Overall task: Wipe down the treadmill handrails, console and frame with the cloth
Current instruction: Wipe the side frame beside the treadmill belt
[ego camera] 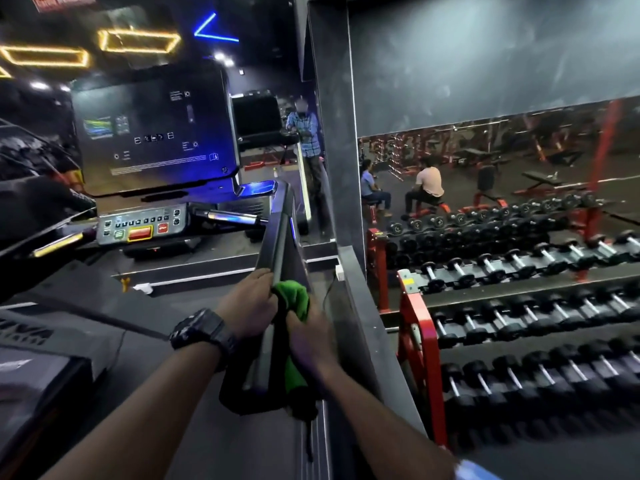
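The treadmill's right handrail (275,237) runs from the console down toward me. Around its lower part a green cloth (294,297) is wrapped, and a strip of it hangs down along the rail. My right hand (306,336) grips the cloth against the rail. My left hand (251,303), with a dark watch on its wrist, holds the rail just left of the cloth and touches the cloth's edge. The dark console screen (152,133) stands at the upper left, with a button panel (142,225) below it.
A red dumbbell rack (420,344) with several black dumbbells stands close on the right. A grey pillar (334,133) rises beside the rail. Mirrors reflect seated people (427,188) and a standing person (306,136). Another machine's dark frame (41,362) lies at the lower left.
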### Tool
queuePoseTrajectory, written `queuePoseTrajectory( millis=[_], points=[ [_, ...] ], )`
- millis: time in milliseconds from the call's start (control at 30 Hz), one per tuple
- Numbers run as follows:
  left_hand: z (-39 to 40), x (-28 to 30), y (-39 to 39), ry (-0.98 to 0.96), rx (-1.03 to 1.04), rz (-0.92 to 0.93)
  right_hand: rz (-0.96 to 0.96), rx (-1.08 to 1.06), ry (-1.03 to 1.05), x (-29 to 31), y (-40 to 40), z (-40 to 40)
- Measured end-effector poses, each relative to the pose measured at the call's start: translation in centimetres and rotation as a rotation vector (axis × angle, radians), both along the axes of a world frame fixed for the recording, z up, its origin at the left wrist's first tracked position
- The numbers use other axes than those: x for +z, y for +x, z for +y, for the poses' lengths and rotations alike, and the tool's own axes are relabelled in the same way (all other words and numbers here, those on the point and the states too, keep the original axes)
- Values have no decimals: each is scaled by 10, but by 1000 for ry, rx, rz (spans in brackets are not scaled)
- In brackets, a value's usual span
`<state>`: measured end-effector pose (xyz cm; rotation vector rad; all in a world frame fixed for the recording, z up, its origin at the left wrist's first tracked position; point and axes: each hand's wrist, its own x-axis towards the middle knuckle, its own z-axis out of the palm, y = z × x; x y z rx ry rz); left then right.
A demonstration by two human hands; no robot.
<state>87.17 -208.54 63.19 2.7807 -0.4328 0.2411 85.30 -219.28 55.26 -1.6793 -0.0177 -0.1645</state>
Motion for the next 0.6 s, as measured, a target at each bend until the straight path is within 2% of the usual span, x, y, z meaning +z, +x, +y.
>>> queuePoseTrajectory(
  millis=[100,200,267,400,500,600],
  points=[
    [-4,6,23,-83,36,-43,-67,-36,-10,28,40,1],
    [-1,6,49,-3,143,-17,-33,15,-4,43,80,-3],
    [0,3,64,86,125,-16,-13,64,69,25,107,0],
    [-7,8,86,221,159,-27,61,-4,-20,-19,119,5],
    [-11,13,111,228,218,-35,-23,-15,25,-16,132,7],
    [-7,13,153,175,284,-14,-121,9,34,6,182,4]
  ],
)
